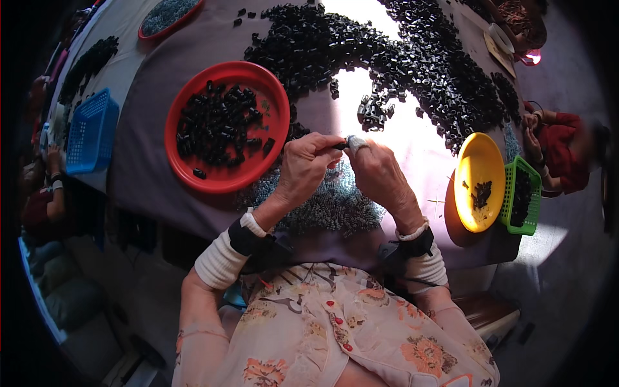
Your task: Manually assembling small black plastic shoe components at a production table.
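Seemingly mid-piece, the left hand (303,164) and right hand (377,169) pinch a small black part (340,146) between closed fingertips near silvery metal pieces (322,200), the black pieces (222,122) in the red plate (276,97) perhaps finished, a larger loose heap (438,71) seemingly undone.

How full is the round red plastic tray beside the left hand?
Partly filled: small black plastic-looking pieces cover much of the round red plastic tray, but bare red shows around them.

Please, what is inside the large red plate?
The large red plate holds mostly small black parts. What lies under their pile is covered and cannot be seen.
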{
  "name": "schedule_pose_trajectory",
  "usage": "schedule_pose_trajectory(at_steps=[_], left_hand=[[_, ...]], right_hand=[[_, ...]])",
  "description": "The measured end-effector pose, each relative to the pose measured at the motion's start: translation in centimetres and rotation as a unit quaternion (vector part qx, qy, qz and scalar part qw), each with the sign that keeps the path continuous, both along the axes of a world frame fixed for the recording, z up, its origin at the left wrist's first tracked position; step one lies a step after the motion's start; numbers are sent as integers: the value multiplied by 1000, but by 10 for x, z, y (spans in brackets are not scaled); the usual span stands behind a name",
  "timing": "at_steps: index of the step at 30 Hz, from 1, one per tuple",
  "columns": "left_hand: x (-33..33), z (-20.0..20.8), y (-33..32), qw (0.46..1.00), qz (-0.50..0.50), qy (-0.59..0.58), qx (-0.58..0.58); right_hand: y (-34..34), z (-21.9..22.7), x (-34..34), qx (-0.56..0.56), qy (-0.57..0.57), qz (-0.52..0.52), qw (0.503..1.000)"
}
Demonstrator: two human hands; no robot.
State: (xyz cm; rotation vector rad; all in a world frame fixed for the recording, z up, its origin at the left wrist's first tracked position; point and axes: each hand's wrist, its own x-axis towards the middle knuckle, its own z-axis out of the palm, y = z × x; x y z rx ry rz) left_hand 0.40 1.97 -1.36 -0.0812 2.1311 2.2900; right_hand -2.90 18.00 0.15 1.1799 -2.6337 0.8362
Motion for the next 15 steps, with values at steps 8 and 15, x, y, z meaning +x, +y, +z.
schedule_pose_trajectory(at_steps=[8,15], left_hand=[[1,6,-4,999,3,6,-41],[1,4,-10,994,-8,30,-103]], right_hand=[[-1,2,-6,21,4,35,999],[-7,2,-7,18,-14,51,998]])
